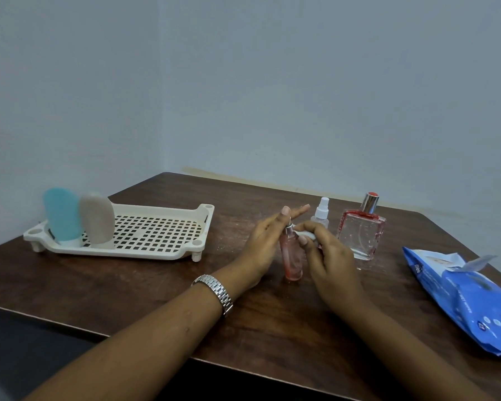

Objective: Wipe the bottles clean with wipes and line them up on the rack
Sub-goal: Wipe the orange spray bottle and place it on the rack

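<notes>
1. Right hand (327, 256) has curled fingers pinching a wadded white wipe (307, 235) against the neck of the pink bottle (292, 257).
2. Left hand (265, 241) has fingers out nearly straight, lying against the pink bottle's left side. Thumb grip can't be told. Metal watch (214, 290) on that wrist.
3. Pink bottle stands upright on the table (133, 287), between the two hands.
4. Clear spray bottle (321, 212) stands just behind the right hand. Square red-trimmed bottle (360, 234) is just right of it. Both are upright.
5. Rack (159, 231) sits at the table's left corner. Blue bottle (61, 217) and beige bottle (96, 219) stand side by side at its left end, and bare grid shows to their right.
6. Bare wood shows between the rack's right end and the left hand.
7. Blue wipes pack (463, 296) lies at the table's right edge, flap lifted, well apart from the hands.
8. Near table edge runs diagonally under both forearms.
</notes>
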